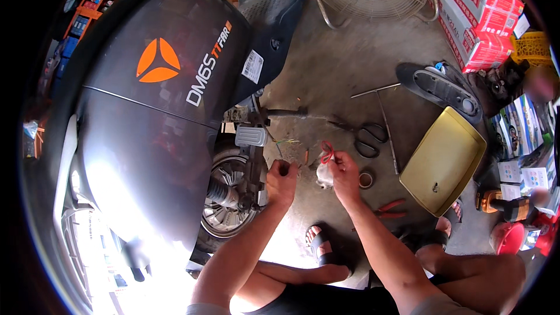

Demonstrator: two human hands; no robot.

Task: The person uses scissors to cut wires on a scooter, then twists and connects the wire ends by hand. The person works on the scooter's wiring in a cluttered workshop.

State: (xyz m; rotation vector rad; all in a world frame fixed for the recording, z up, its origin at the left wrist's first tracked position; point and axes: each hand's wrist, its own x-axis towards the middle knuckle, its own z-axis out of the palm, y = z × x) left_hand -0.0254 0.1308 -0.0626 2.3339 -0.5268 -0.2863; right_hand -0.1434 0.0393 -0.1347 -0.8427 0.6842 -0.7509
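Observation:
My right hand (pixel 345 177) is closed on a small whitish, silvery part (pixel 324 175) with a looped red wire (pixel 328 150) at its top. To its left my left hand (pixel 281 183) is curled in a pinch; what its fingers hold, if anything, is too small to make out. Thin coloured wires (pixel 286 141) hang just beyond the left hand, beside a grey pedal (pixel 251 136) on the vehicle. A short orange-brown piece (pixel 307 156) shows between the hands. A tape roll (pixel 366 179) lies right of the right hand.
A dark grey scooter-like body (pixel 157 111) and its wheel (pixel 227 169) fill the left. On the floor lie black scissors (pixel 370 140), red-handled pliers (pixel 391 207), a T-handled wrench (pixel 383 114) and a yellow tray (pixel 431 157). Beyond stand a fan (pixel 373 0) and boxes (pixel 484 17).

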